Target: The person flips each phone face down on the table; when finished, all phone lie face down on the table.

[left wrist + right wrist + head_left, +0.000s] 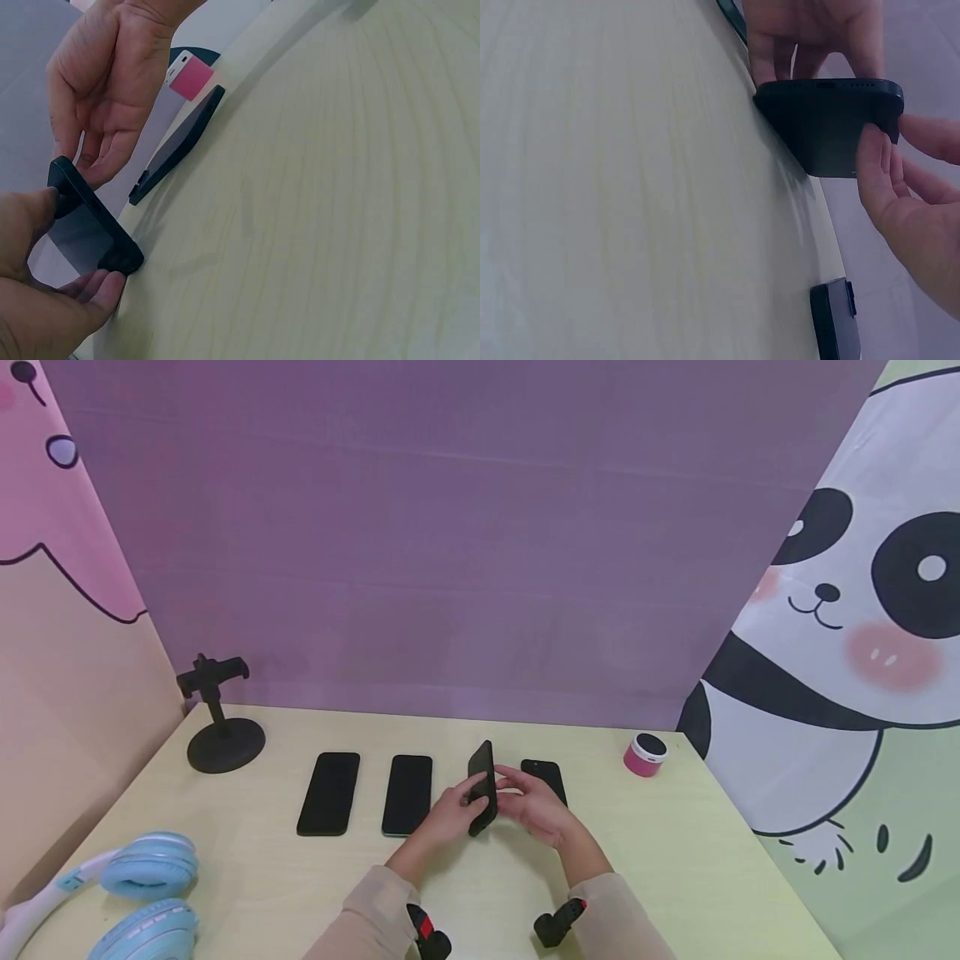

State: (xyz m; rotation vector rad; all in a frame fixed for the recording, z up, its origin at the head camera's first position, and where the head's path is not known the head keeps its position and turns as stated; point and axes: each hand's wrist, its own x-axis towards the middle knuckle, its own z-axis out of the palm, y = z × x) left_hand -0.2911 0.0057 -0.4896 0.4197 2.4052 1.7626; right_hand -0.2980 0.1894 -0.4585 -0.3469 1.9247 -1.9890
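Note:
In the head view my left hand (452, 814) grips a black smartphone (483, 789) that stands tilted on edge above the table. Thumb and fingers of this left hand (45, 277) hold opposite edges of it in the left wrist view. The right hand (536, 802) is on the phone's other side, its loosely bent fingertips touching the back. From the right wrist, the right hand (915, 202) shows fingers against the phone's dark back (829, 135). Another black phone (546, 777) lies partly hidden behind the right hand.
Two more black phones, one (328, 793) and a second (407, 793), lie left of the hands. Behind them at left stands a black phone stand (225, 745). Blue headphones (150, 868) lie front left. A pink-and-white round device (645, 755) stands at back right.

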